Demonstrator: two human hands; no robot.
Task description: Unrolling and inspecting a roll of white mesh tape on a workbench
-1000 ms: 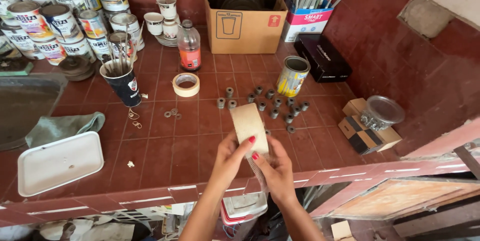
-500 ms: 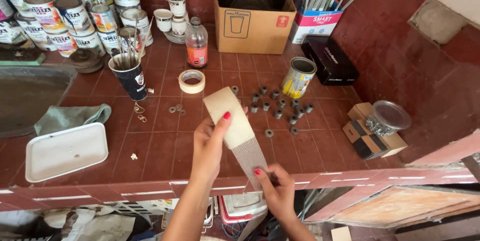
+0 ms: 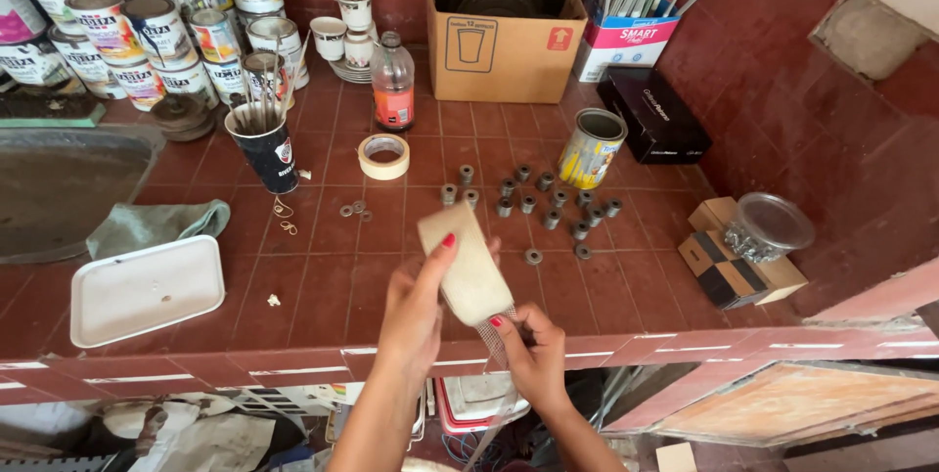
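While the red-tiled worktop spreads wide below the camera, both hands work at its near edge over one thing: a roll of pale mesh tape. Largest around them are the cardboard box at the back wall, the stacked paint tins to the left, and the white tray near the front. Smaller are the yellow tin, the ring of masking tape and the scattered metal bushings.

The left hand grips the roll from the side, thumb pressed on its face. The right hand pinches the loose mesh end hanging below it. Judging by this, a length is being drawn off; the next move calls for a steady pull with the roll held firm.
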